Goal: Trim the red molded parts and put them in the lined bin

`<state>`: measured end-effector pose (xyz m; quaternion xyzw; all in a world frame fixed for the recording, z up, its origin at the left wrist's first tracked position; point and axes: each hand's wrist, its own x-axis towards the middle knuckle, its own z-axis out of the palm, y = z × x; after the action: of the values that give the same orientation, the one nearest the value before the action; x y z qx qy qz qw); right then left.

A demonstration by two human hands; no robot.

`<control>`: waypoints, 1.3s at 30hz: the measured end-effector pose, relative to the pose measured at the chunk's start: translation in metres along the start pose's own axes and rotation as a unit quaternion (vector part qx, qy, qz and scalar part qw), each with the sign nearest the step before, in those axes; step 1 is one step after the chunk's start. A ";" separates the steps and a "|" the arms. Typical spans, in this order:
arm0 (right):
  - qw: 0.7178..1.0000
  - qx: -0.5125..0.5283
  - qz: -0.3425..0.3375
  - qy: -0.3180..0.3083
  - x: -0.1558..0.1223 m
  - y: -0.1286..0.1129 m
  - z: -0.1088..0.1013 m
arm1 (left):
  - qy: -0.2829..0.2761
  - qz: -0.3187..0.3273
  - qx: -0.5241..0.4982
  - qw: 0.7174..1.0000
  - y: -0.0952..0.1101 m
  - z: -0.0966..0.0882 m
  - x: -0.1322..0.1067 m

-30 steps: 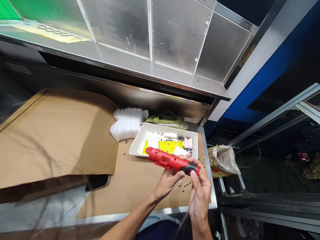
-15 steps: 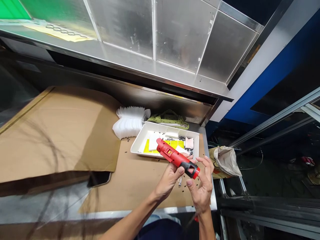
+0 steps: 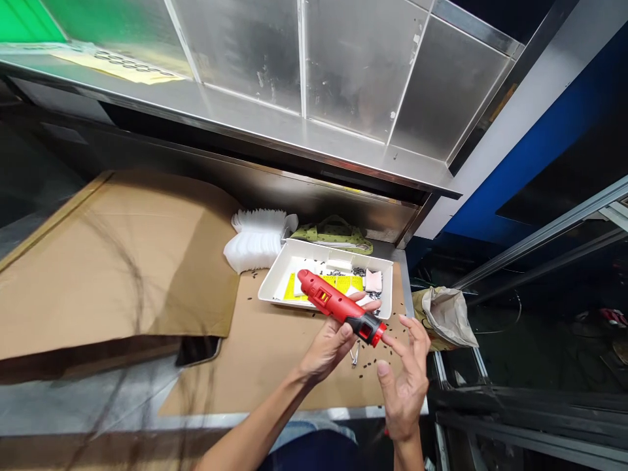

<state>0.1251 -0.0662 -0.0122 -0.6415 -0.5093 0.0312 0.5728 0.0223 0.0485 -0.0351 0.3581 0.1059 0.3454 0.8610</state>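
Gripping the red-and-black tool point(image 3: 338, 307) around its rear half, the left hand point(image 3: 338, 333) holds it above the worktop point(image 3: 142, 399), in front of part of the white tray point(image 3: 277, 271). We see the thumb on the near side and fingertips showing past the far side; this, we judge, steadies the tool while leaving its red end free. The right hand point(image 3: 406, 379) is loosely spread, thumb well apart from the fingers, pinching nothing; its index fingertip seems to touch that red end, though we cannot tell whether it presses. The tool slants, its blunt nose toward the tray and its red end toward the right hand, probably so that this fingertip can reach it. We take the brown sheet point(image 3: 260, 366) as a cover for the metal surface, and the tray's raised walls as keeping small things together, though small dark pieces point(image 3: 362, 376) lie loose on the sheet.
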 end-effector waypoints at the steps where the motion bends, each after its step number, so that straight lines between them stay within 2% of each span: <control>1: 1.000 0.011 0.014 -0.012 0.000 -0.003 0.003 | -0.002 0.004 -0.002 1.000 -0.001 0.000 0.000; 7: 0.985 0.121 0.120 -0.022 0.003 -0.017 0.022 | 0.012 0.018 -0.012 1.000 -0.009 0.006 0.000; 13: 0.966 0.167 0.199 0.010 0.001 -0.015 0.030 | 0.049 0.018 0.046 0.998 -0.018 0.005 0.000; 15: 0.966 0.157 0.206 0.023 0.000 -0.012 0.031 | 0.056 0.017 0.049 0.997 -0.020 0.005 -0.001; 19: 0.993 0.055 0.107 0.014 0.004 -0.007 0.026 | 0.036 0.012 0.048 0.998 -0.019 0.006 -0.003; 23: 1.000 -0.023 -0.012 -0.010 0.011 -0.003 0.017 | 0.030 0.008 0.052 0.998 -0.012 0.009 -0.005; 26: 0.992 -0.089 -0.087 -0.030 0.016 -0.003 0.012 | 0.037 -0.016 0.022 0.999 -0.008 0.013 -0.007; 31: 0.958 -0.206 -0.189 -0.056 0.021 0.000 0.001 | 0.031 -0.053 -0.024 0.998 -0.007 0.012 -0.009; 34: 0.964 -0.184 -0.192 -0.030 0.018 0.003 -0.001 | 0.036 -0.064 -0.054 0.996 -0.008 0.007 -0.007; 37: 0.983 -0.106 -0.148 0.015 0.011 0.002 0.002 | 0.030 -0.083 -0.075 0.993 -0.006 0.002 -0.002; 39: 0.993 -0.046 -0.092 0.048 0.006 0.003 0.004 | 0.023 -0.082 -0.071 0.994 -0.003 -0.003 0.001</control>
<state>0.1274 -0.0585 -0.0123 -0.6186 -0.5389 -0.0764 0.5667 0.0230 0.0496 -0.0393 0.2781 0.1294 0.2884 0.9070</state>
